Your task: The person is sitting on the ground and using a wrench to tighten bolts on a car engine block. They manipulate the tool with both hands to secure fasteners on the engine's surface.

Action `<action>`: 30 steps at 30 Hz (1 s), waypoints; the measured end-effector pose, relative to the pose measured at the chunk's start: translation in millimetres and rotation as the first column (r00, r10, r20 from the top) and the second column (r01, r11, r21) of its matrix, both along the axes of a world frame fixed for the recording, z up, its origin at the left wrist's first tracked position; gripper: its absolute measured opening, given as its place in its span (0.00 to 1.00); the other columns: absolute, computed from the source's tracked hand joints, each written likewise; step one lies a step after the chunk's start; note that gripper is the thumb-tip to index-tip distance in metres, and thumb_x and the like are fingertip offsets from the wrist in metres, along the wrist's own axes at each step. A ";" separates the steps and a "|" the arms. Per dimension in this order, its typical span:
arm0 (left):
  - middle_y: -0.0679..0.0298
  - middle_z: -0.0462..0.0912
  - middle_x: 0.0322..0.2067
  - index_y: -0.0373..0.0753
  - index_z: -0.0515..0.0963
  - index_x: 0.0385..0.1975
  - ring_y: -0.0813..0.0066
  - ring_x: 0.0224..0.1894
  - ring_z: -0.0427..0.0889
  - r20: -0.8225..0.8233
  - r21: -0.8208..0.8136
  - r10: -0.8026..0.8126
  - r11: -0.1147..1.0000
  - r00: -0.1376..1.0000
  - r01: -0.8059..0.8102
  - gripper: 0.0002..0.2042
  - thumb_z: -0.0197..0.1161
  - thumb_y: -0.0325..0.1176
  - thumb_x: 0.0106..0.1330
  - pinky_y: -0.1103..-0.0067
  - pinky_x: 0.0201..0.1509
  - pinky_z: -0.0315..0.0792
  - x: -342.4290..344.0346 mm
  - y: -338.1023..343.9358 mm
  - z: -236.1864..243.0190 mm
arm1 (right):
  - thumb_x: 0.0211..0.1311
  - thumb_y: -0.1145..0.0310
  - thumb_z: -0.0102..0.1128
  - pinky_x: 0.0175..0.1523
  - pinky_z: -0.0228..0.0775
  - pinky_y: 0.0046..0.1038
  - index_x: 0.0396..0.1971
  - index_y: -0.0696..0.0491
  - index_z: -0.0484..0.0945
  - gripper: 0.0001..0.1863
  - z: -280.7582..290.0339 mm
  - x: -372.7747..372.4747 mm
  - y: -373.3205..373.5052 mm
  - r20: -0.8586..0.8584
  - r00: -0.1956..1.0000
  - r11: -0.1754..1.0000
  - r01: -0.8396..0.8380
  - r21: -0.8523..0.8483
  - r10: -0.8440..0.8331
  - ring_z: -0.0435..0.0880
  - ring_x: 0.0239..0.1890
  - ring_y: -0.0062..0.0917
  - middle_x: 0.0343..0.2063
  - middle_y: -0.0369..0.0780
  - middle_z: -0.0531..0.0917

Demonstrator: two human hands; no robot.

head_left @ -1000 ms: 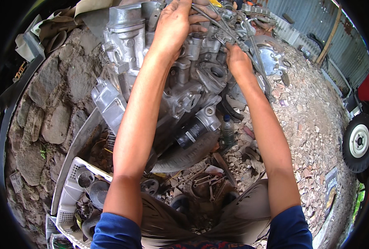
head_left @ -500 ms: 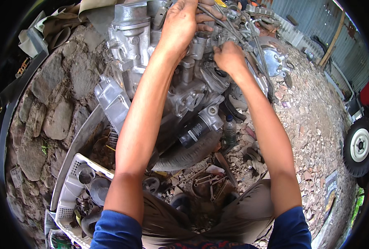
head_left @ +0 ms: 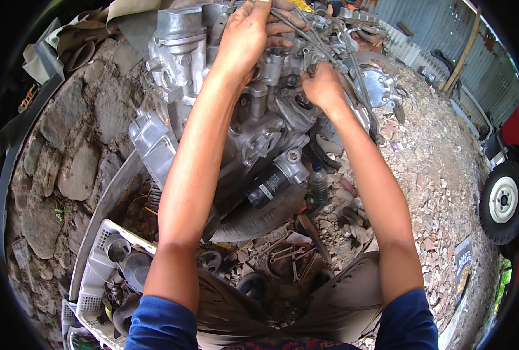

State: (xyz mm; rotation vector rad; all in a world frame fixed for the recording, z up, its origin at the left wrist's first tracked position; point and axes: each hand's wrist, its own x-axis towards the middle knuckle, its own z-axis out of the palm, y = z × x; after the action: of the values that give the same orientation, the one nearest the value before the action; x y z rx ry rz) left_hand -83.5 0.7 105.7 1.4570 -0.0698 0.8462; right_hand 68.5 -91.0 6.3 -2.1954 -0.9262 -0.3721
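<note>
At the top, my left hand (head_left: pixel 245 35) grips among thin black cables (head_left: pixel 321 44) on a silver metal engine (head_left: pixel 178 64), its fingers curved over them. Just below and to the right, my right hand (head_left: pixel 324 84) is closed against the engine fittings beside an open round port; whatever its fingertips hold is hidden. A black cylindrical filter (head_left: pixel 259 189) sits low on the engine. A round silver housing (head_left: pixel 376 87) lies right of the cables.
A rough stone wall (head_left: pixel 72 128) borders the left. A white crate of parts (head_left: pixel 90 297), wrenches (head_left: pixel 294 256), a plastic bottle (head_left: pixel 319 186) and an old tyre (head_left: pixel 236 227) lie below. Gravel ground (head_left: pixel 423 192), a spare wheel (head_left: pixel 503 201) and a corrugated metal fence (head_left: pixel 429 29) are on the right.
My right hand has moved left and down from the upper fittings to beside the open port, fingers staying curled. My left hand stays among the cables, shifting only slightly.
</note>
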 end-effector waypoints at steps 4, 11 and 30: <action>0.56 0.84 0.34 0.33 0.75 0.46 0.73 0.35 0.83 -0.005 -0.013 0.004 1.000 1.000 -0.004 0.22 0.42 0.47 0.77 0.80 0.37 0.77 -1.5 -2.5 1.4 | 0.59 0.67 0.59 0.47 0.71 0.46 0.30 0.65 0.80 0.13 -6.5 1.6 -10.0 0.118 0.993 0.999 0.020 0.042 -0.025 0.81 0.40 0.53 0.31 0.58 0.82; 0.57 0.84 0.34 0.33 0.75 0.45 0.73 0.34 0.84 0.002 -0.029 -0.010 1.000 1.000 0.010 0.21 0.43 0.46 0.77 0.80 0.36 0.77 -0.7 -2.1 2.3 | 0.64 0.71 0.52 0.49 0.71 0.47 0.46 0.59 0.77 0.14 -17.9 25.3 -19.7 0.257 0.966 1.000 0.019 -0.020 -0.013 0.81 0.42 0.53 0.37 0.57 0.82; 0.56 0.84 0.34 0.33 0.74 0.46 0.72 0.35 0.83 -0.002 -0.053 -0.013 0.999 1.000 0.013 0.20 0.39 0.43 0.78 0.80 0.34 0.76 2.8 -4.9 2.5 | 0.63 0.70 0.47 0.50 0.65 0.45 0.49 0.46 0.81 0.18 -36.9 62.1 -16.4 0.577 0.816 0.994 0.094 -0.063 -0.040 0.79 0.48 0.38 0.45 0.45 0.80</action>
State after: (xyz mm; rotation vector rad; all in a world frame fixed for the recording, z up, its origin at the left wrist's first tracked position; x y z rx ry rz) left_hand -80.7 -4.2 108.2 1.4067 -0.0547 0.8297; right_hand 130.6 -107.4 -30.5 -2.2342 -1.1965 -1.0970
